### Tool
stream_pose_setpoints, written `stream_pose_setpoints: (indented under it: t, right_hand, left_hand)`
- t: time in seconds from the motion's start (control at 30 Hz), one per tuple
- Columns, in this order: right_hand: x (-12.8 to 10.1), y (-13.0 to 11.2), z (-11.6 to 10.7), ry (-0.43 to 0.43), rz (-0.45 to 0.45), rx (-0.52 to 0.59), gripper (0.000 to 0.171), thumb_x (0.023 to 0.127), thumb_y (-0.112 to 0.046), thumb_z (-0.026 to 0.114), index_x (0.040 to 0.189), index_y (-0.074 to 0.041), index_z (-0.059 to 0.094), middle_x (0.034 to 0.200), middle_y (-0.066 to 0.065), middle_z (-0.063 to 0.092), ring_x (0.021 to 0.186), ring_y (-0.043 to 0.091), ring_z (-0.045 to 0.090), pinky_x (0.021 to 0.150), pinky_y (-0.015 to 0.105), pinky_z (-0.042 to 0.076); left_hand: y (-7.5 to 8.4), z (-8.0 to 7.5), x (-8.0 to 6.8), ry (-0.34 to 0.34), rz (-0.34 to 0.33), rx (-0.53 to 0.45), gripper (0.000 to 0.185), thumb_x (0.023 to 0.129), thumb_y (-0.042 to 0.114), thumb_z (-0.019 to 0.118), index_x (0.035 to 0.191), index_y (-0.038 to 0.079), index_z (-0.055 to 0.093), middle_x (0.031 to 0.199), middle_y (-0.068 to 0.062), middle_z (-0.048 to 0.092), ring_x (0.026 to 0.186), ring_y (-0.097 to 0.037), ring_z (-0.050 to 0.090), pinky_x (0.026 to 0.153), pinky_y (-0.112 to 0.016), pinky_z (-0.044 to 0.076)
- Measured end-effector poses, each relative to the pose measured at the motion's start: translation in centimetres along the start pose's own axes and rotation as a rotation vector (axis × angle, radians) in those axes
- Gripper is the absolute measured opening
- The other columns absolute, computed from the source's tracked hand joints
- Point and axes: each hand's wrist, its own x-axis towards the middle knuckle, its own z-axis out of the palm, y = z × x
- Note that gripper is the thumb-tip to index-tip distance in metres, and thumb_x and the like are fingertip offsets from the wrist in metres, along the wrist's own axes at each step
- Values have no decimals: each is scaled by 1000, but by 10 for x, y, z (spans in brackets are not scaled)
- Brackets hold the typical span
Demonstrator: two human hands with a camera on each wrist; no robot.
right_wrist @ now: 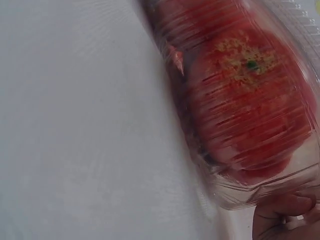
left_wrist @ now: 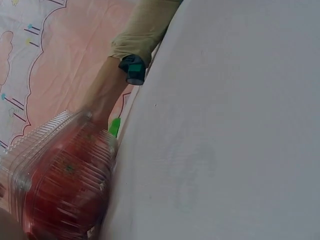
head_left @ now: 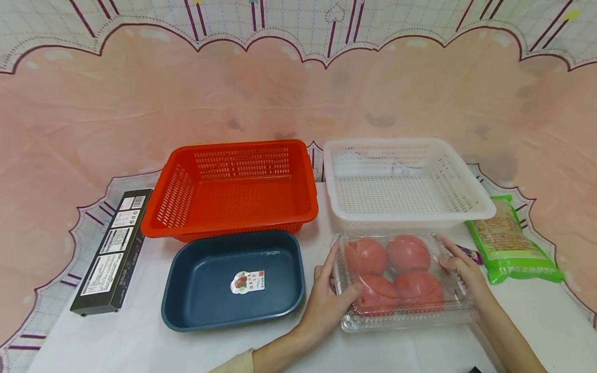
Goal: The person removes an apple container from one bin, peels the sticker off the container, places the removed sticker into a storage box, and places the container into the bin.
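Note:
A clear plastic clamshell box point(head_left: 387, 325) holds several red tomatoes point(head_left: 408, 254) under its lid. My left hand point(head_left: 324, 300) grips the box's left side, its thumb over the top and the other fingers along the edge. On the opposite side my right hand point(head_left: 464, 267) holds the box's right end, thumb on the lid. In the right wrist view, tomatoes point(right_wrist: 250, 110) show through the ribbed wall, with part of the right hand point(right_wrist: 282, 215) at the corner. The left wrist view shows the box point(left_wrist: 65, 170) beside the right forearm. Whether the box touches the table is unclear.
Behind the box stands a white basket point(head_left: 342, 210); an orange-red basket point(head_left: 228, 226) is left of it. A dark blue tray point(head_left: 200, 290) with a label lies left of my left hand. A black box point(head_left: 116, 238) is far left, a green packet point(head_left: 508, 241) far right.

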Motion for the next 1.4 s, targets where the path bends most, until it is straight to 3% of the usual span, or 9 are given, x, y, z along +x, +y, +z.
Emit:
stream_pose_setpoints:
  t: [0.23,0.43,0.5,0.57,0.73,0.83,1.07,1.23,1.4]
  right_hand:
    - [0,1,1,32,-23,24,55,98,-20,45,151,-30,33,143,-30,38,123,-14,34,89,5,32]
    - [-11,-10,4,61,-59,-29,48,99,-17,47,144,-32,44,131,-41,47,117,-27,36,93,0,30]
    - [-17,-16,4,72,-41,-40,45,99,-20,48,141,-37,48,129,-42,48,113,-28,38,88,0,32]
    - [-24,-22,6,90,-41,18,44,98,-17,49,138,-36,52,121,-36,58,94,-18,52,68,8,39]
    - [-36,-34,10,124,-82,130,44,97,-9,48,133,-32,58,118,-34,62,99,-13,53,72,11,38]
    - [-40,-36,16,131,-110,194,45,96,-5,46,129,-32,61,124,-36,57,118,-20,41,88,3,32]
    - [-46,-41,45,126,-154,277,48,96,-1,42,130,-30,61,129,-33,56,123,-18,40,95,4,31]
    - [-49,-54,64,169,-106,141,45,97,-10,47,139,-27,53,130,-38,52,126,-20,36,101,2,27]
    - [-50,-73,85,99,-74,29,51,100,-20,48,149,-24,38,149,-27,37,134,-15,30,100,2,30]
  left_hand:
    - [0,0,1,-25,0,63,81,84,33,64,152,39,22,103,-5,36,90,-16,40,70,-27,39]
    - [6,2,-9,-31,-20,16,81,87,36,61,155,30,17,106,-4,35,103,-16,39,83,-32,40]
    - [10,3,-14,-26,1,-11,81,88,37,60,156,30,16,108,-4,35,112,-17,38,91,-36,40]
    - [16,3,-20,-23,39,-35,79,89,37,60,155,32,16,110,-5,35,119,-19,36,97,-41,39]
    - [32,-3,-28,-22,144,-73,77,90,35,60,154,38,18,117,-5,38,125,-22,34,101,-44,42]
    - [38,-9,-28,6,183,-51,76,89,32,62,153,36,22,114,-4,41,121,-19,36,101,-41,43]
    - [51,-35,-33,74,244,42,73,87,26,64,152,32,30,107,-1,44,111,-17,41,99,-38,40]
    - [60,-63,-40,27,281,76,75,90,27,62,153,36,23,105,-6,41,109,-23,40,88,-34,48]
    - [69,-97,-48,-26,211,76,75,92,24,60,152,43,19,112,-9,39,114,-28,41,80,-27,56]
